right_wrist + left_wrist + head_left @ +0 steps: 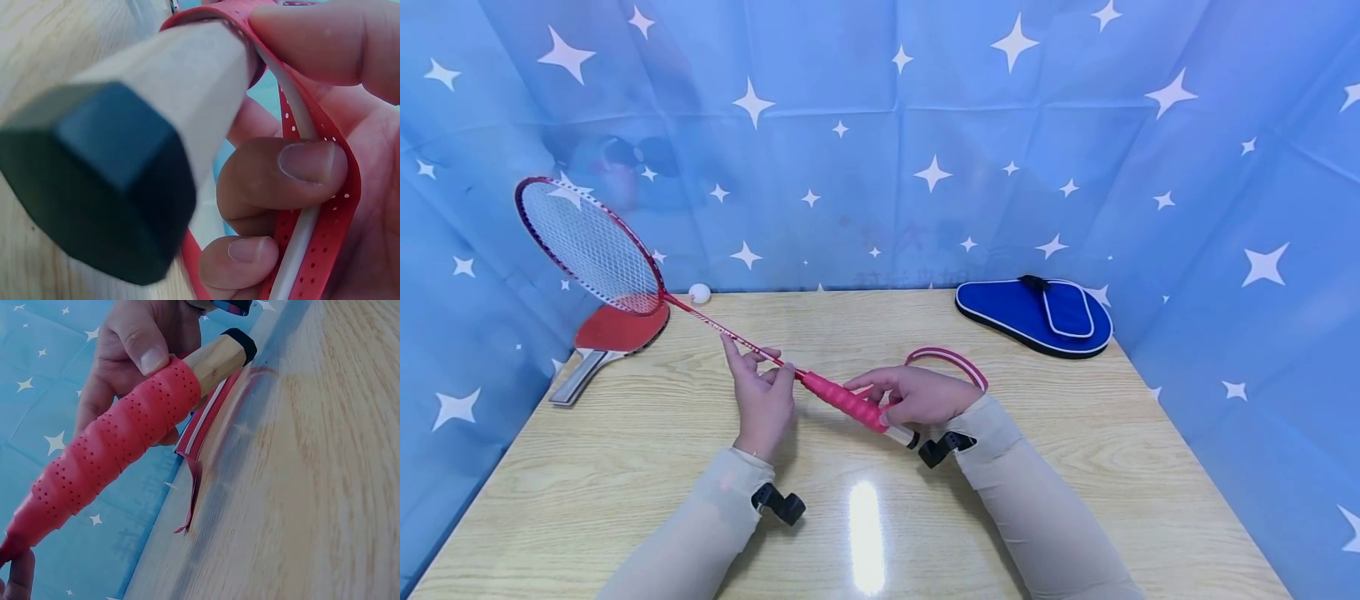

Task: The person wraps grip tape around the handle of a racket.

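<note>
A badminton racket point(672, 300) with a red frame and white strings slants across the head view, its head up at the left. My left hand point(763, 407) pinches the shaft just above the handle. Red perforated grip tape point(112, 450) is wound round most of the handle. Bare wood point(215, 362) shows at the lower end, before the black end cap point(119, 181). My right hand point(925, 395) holds the tape's loose length between curled fingers, its thumb pressed at the edge of the last turn. The loose tape point(951, 357), with a white stripe, loops behind that hand.
A red table tennis bat point(617, 329) lies at the left table edge, partly behind the racket head. A white ball point(699, 293) sits at the back. At the back right lies a blue bat case point(1007, 308). A starry blue curtain point(850, 167) surrounds the wooden table point(1075, 467).
</note>
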`<state>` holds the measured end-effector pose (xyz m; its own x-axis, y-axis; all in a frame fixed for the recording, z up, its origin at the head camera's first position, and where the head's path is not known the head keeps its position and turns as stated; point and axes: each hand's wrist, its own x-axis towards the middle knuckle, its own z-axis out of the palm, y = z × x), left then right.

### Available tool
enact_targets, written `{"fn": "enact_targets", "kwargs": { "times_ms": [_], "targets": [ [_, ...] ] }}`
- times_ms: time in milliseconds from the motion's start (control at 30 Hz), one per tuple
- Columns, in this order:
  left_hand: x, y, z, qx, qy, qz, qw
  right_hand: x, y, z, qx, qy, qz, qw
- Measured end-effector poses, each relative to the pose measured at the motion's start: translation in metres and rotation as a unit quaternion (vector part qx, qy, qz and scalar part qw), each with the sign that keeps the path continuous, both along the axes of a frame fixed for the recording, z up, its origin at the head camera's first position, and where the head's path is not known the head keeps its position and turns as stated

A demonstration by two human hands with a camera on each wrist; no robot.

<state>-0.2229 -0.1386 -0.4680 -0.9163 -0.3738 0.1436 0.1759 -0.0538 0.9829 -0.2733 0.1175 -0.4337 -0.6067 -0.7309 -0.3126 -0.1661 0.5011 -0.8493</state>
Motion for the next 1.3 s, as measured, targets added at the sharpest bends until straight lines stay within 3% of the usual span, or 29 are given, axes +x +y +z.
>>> {"fn": "enact_targets", "kwargs": {
  "times_ms": [167, 500, 633, 867, 1300],
  "targets": [
    [-0.0003, 0.0003, -0.0004, -0.014, -0.011, 0.015, 0.9997, -0.0007, -0.0004, -0.0015, 0.005, 0.03, 0.015, 0.9994],
    [-0.0016, -0.0013, -0.0015, 0.007, -0.018, 0.028, 0.9994, -0.0024, 0.0004, -0.0033, 0.021, 0.066, 0.026, 0.9973],
    [-0.0018, -0.0017, -0.0016, 0.008, -0.02, 0.028, 0.9994, -0.003, 0.001, -0.0034, 0.02, 0.059, 0.021, 0.9978],
    [-0.0018, -0.0015, -0.0008, 0.011, -0.023, 0.022, 0.9994, -0.0043, 0.0014, -0.0046, -0.013, -0.002, 0.021, 0.9997],
    [-0.0015, -0.0014, -0.0004, 0.029, -0.007, 0.025, 0.9992, -0.0032, 0.0, -0.006, -0.007, 0.011, 0.019, 0.9997]
  ]
}}
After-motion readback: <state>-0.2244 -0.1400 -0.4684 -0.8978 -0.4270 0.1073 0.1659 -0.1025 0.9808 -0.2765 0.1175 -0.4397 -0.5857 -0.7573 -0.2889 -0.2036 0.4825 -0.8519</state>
